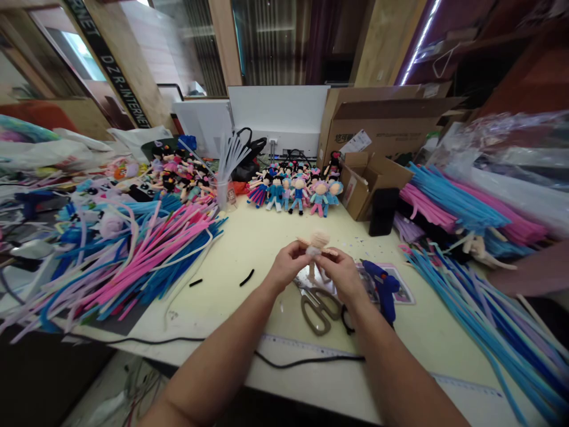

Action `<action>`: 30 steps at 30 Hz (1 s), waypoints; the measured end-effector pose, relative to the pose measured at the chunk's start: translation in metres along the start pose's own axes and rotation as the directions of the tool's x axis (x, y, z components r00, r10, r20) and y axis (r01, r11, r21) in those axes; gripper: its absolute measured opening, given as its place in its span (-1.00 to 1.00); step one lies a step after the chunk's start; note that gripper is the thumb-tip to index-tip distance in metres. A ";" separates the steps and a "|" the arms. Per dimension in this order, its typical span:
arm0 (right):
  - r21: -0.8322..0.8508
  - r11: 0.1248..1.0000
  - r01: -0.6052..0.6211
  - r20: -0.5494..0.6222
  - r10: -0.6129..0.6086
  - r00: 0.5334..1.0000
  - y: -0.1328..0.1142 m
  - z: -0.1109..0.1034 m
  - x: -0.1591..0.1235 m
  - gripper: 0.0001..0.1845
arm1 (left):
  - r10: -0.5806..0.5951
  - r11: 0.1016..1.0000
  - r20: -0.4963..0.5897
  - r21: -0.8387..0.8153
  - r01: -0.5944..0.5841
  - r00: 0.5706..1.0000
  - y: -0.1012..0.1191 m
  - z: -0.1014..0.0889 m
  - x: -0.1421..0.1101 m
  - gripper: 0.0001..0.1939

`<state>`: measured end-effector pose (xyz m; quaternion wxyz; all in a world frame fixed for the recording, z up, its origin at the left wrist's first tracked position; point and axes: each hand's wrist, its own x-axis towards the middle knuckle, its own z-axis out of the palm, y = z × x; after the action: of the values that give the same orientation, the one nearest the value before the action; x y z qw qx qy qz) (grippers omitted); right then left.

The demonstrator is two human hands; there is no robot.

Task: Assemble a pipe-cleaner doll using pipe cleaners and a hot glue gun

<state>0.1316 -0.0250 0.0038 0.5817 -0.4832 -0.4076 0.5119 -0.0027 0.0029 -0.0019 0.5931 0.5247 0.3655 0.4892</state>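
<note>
Between both hands, above the middle of the table, is a small beige pipe-cleaner doll (319,239) with a round head, outstretched arms and a whitish wrap at its chest. My left hand (288,264) pinches its left side, and my right hand (342,271) pinches the other side. Brown-handled scissors (316,314) lie on the table just below the hands, blades partly hidden under them. A blue glue gun (383,284) rests right of my right hand on a picture card (406,290). Two short black pipe-cleaner pieces (246,277) lie to the left.
Pink, blue and white pipe cleaners (146,255) are heaped at left, more blue stems (471,308) at right. Finished dolls (297,193) stand at the back beside a cup of white sticks (222,193). Cardboard boxes (373,127) and a black phone-like slab (383,212) stand back right. A black cable (306,360) crosses the front.
</note>
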 end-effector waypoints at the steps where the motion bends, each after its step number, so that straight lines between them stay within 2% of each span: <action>1: 0.004 1.000 -0.003 -0.002 0.003 1.000 0.000 -0.001 0.001 -0.75 | -0.005 1.000 0.013 -0.008 0.005 1.000 0.001 0.000 0.000 -0.79; 9: -0.018 0.998 -0.064 0.074 0.065 0.995 0.008 -0.007 0.007 -0.62 | -0.097 0.992 -0.069 -0.091 0.091 0.993 0.007 0.004 0.000 -0.80; 14: 0.020 0.998 -0.066 0.017 0.065 0.998 0.002 -0.003 0.004 -0.63 | -0.117 0.991 -0.008 -0.059 0.116 0.993 0.008 0.001 0.000 -0.74; 16: 0.048 0.996 -0.077 -0.012 0.078 0.997 0.002 -0.003 0.004 -0.62 | -0.116 0.992 -0.011 -0.053 0.115 0.993 0.010 -0.005 0.001 -0.68; 20: 0.057 0.995 -0.084 -0.036 0.086 0.996 0.006 -0.006 0.006 -0.64 | -0.083 0.996 -0.153 -0.041 0.078 0.985 0.012 -0.016 0.005 -0.70; 22: 0.046 0.996 -0.080 -0.040 0.082 0.996 0.007 -0.006 0.006 -0.65 | -0.064 0.998 -0.187 -0.024 0.060 0.980 0.012 -0.018 0.006 -0.72; 30: 0.029 0.996 -0.084 -0.040 0.085 0.996 0.001 -0.002 0.004 -0.64 | -0.033 0.997 -0.183 0.061 0.044 0.983 0.011 -0.015 0.004 -0.80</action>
<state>0.1342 -0.0215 0.0018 0.5743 -0.5027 -0.3676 0.5314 -0.0181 0.0100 0.0066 0.5493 0.4896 0.4439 0.5113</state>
